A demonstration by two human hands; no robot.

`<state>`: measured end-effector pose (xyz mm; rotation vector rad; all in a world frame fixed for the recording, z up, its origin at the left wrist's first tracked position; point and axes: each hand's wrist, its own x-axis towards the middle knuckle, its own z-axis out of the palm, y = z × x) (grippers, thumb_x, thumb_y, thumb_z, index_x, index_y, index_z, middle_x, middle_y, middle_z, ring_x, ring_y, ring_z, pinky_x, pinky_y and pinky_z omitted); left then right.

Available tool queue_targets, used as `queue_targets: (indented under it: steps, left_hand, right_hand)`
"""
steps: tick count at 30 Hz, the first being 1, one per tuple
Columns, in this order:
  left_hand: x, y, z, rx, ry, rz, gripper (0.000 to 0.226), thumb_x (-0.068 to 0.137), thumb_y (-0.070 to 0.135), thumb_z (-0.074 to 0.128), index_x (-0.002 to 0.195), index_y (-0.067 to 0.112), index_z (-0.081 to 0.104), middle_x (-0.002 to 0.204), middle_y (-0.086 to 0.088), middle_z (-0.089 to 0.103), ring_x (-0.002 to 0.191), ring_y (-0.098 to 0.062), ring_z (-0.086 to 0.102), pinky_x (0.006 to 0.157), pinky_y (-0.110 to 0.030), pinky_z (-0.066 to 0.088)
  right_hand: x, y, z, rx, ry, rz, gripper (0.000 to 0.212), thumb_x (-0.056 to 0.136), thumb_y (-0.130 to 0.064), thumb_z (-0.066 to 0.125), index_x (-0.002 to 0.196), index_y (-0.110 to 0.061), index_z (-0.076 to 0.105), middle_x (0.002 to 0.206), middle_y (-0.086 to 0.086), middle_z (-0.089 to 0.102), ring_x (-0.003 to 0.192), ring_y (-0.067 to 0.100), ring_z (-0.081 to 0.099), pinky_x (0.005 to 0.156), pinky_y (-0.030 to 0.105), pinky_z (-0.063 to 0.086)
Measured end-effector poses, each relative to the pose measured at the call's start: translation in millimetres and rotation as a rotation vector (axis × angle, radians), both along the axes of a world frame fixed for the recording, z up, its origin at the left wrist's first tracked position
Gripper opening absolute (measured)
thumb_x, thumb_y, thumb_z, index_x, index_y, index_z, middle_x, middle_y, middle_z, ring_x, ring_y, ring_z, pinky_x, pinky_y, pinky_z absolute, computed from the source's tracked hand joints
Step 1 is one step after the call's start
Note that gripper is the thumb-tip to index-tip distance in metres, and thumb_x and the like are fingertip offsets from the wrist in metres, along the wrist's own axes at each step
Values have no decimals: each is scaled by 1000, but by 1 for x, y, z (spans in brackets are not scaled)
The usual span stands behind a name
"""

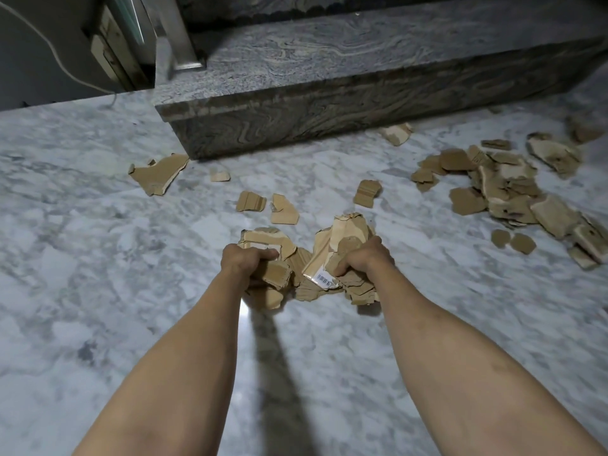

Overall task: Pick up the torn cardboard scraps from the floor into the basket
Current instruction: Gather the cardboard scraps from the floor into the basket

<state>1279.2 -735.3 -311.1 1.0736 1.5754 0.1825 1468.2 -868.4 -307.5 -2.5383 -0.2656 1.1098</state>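
Both my hands are closed on bunches of torn brown cardboard scraps over the marble floor. My left hand (245,262) grips a stack of scraps (269,245). My right hand (360,258) clutches a bigger bunch (342,233) that includes a piece with a white barcode label (324,279). More scraps hang between and under the hands. Loose scraps lie ahead: a large flat piece (158,174) at the left, small pieces (283,210) in the middle, and a big pile (513,189) at the right. No basket is in view.
A grey granite step (329,103) rises across the far side of the floor, with one scrap (396,133) against its base. A metal post (179,34) stands on the step's left end. A white cable (62,65) runs along the dark wall at the far left.
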Motion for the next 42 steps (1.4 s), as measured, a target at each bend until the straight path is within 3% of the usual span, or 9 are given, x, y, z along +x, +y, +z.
queue_targets:
  steps: [5, 12, 16, 19, 25, 30, 34, 36, 42]
  left_hand:
    - [3, 32, 16, 14, -63, -113, 37, 69, 9, 88, 100, 7, 68, 89, -11, 72, 69, -24, 67, 45, -26, 52]
    - [41, 79, 29, 91, -28, -222, 42, 69, 14, 90, 103, 7, 67, 96, -10, 70, 75, -22, 65, 54, -29, 50]
    - [76, 96, 17, 129, 72, -266, 59, 64, 26, 94, 110, 5, 64, 116, -13, 67, 100, -31, 64, 84, -42, 57]
    - [95, 97, 4, 234, 393, -437, 90, 60, 55, 90, 129, 10, 55, 139, -15, 47, 131, -37, 42, 106, -47, 44]
    - [118, 91, -4, 263, 520, -553, 86, 63, 60, 87, 128, 12, 58, 141, -12, 37, 135, -38, 34, 104, -42, 38]
    - [124, 97, -6, 191, 306, -505, 60, 66, 36, 93, 109, 2, 67, 113, -14, 66, 99, -30, 62, 78, -34, 51]
    - [111, 90, -8, 60, 114, -344, 27, 74, 16, 88, 79, 5, 64, 84, -10, 66, 77, -28, 62, 65, -33, 53]
    - [98, 86, -8, -31, -2, -295, 19, 79, 11, 83, 86, 3, 67, 83, -12, 67, 69, -28, 62, 62, -34, 54]
    - [52, 90, -17, -219, -292, -149, 64, 67, 19, 86, 127, 5, 67, 116, -17, 74, 96, -34, 72, 77, -43, 60]
  right_hand:
    - [35, 10, 31, 117, 153, 109, 62, 52, 1, 92, 104, -6, 58, 104, 11, 66, 95, 31, 64, 81, 35, 56]
    - [88, 32, 68, 197, 112, 107, 45, 58, -1, 91, 91, -7, 62, 91, 12, 70, 80, 28, 68, 65, 30, 57]
    - [112, 56, 54, 281, 74, -40, 68, 53, 1, 91, 112, -8, 58, 105, 13, 67, 93, 31, 66, 77, 36, 58]
    - [123, 73, 29, 269, 92, -90, 96, 41, 1, 92, 127, -5, 51, 115, 16, 66, 102, 36, 66, 83, 46, 59]
    - [109, 88, -2, 207, 27, -192, 93, 57, -10, 90, 138, -3, 44, 118, 13, 60, 111, 33, 62, 90, 38, 56]
    - [115, 92, -14, 214, -31, -205, 49, 44, -13, 90, 80, -13, 57, 98, 9, 71, 91, 30, 69, 83, 43, 61]
    - [123, 83, -5, 367, 76, -213, 55, 47, -3, 90, 94, -10, 63, 95, 11, 71, 88, 31, 69, 82, 43, 61]
    - [137, 74, 6, 459, 136, -258, 59, 46, -6, 92, 98, -6, 66, 96, 13, 72, 88, 32, 70, 81, 45, 61]
    - [171, 51, 37, 523, 279, -190, 102, 15, -23, 98, 112, -7, 72, 101, 15, 77, 89, 32, 76, 81, 47, 61]
